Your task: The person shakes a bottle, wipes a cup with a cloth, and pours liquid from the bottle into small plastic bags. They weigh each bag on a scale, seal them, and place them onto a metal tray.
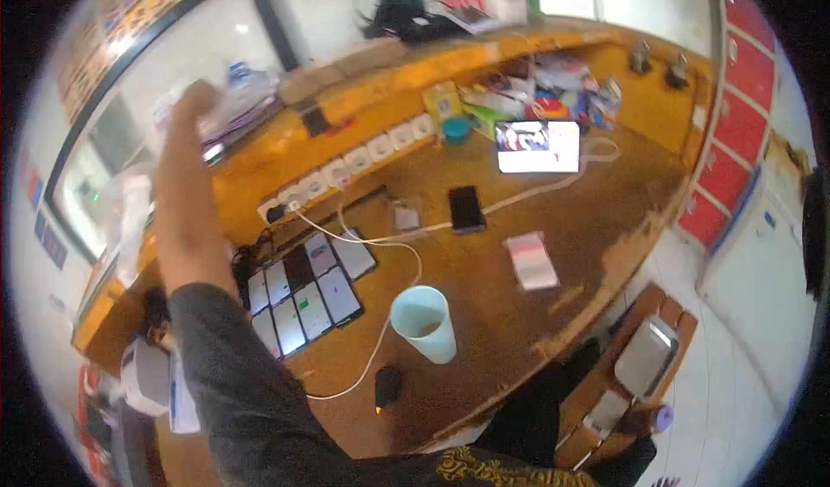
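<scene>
My left arm in a dark sleeve stretches up to the shelf at the upper left. My left hand is blurred, beside a pile of plastic bags and papers; its fingers cannot be made out. My right hand does not show. Below the arm, several phones lie side by side on the wooden desk, some with lit screens. A light blue cup stands right of them, with a small black object near it.
A white power strip runs along the desk's back, with white cables trailing forward. A dark phone, a pink-and-white pad and a lit tablet lie or stand further right. A wooden stool stands beside the desk.
</scene>
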